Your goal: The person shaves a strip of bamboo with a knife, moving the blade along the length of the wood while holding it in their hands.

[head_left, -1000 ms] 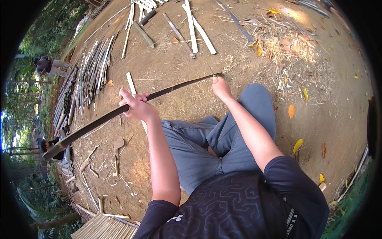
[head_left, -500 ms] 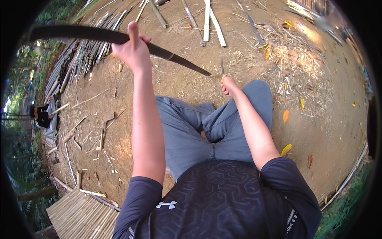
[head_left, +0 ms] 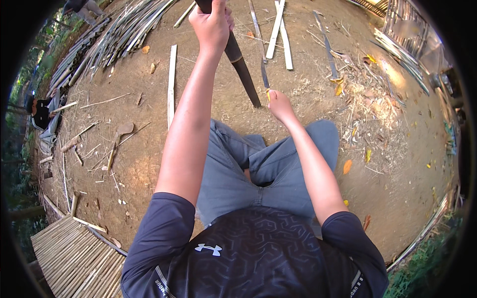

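My left hand point(head_left: 211, 30) is wrapped round a long dark bamboo pole point(head_left: 243, 74) with a pale ring at a joint. The pole slants down to the right, its lower end near the ground in front of my crossed legs; its upper part leaves the picture at the top. In my right hand point(head_left: 279, 107) is a knife point(head_left: 265, 77) with a yellow-orange handle and a narrow dark blade pointing away from me. The blade is just right of the pole's lower end, apparently apart from it.
Pale split strips point(head_left: 280, 37) lie ahead, and a long pale strip point(head_left: 171, 82) is beside my left arm. Wood shavings point(head_left: 370, 99) cover the ground at right. A stack of poles point(head_left: 119, 39) lies far left, near a person point(head_left: 44, 114). A slatted bamboo mat point(head_left: 82, 253) is at lower left.
My left hand has moved right and up, swinging the pole from a near-level slant to a steeper one. My right hand has shifted slightly left, and the knife tilts left.
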A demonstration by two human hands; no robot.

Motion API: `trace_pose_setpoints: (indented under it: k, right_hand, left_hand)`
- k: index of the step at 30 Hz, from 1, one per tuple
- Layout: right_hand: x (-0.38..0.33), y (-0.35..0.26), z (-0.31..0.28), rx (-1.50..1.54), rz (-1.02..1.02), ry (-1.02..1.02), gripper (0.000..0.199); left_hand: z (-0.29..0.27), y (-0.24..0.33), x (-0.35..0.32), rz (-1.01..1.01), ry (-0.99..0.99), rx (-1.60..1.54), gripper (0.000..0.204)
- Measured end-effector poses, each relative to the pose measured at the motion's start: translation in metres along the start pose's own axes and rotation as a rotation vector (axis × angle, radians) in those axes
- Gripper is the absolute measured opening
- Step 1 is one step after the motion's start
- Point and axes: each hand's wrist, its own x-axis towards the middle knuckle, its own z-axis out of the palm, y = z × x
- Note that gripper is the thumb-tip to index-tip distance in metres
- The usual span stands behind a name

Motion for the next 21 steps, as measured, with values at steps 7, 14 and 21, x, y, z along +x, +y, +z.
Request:
trace_pose_setpoints:
  k: [7,14,21]
  right_hand:
    - [0.012,0.05,0.027,-0.201,-0.096,-0.095,0.043]
    - [0.022,0.05,0.033,-0.184,0.024,-0.175,0.045]
    - [0.024,0.081,0.05,-0.113,0.053,-0.07,0.039]
  left_hand:
    - [0.013,-0.008,0.01,-0.109,-0.005,-0.076,0.026]
    - [-0.004,-0.022,0.023,-0.066,-0.022,-0.088,0.022]
    - [0.013,-0.012,0.024,-0.026,-0.047,-0.016,0.023]
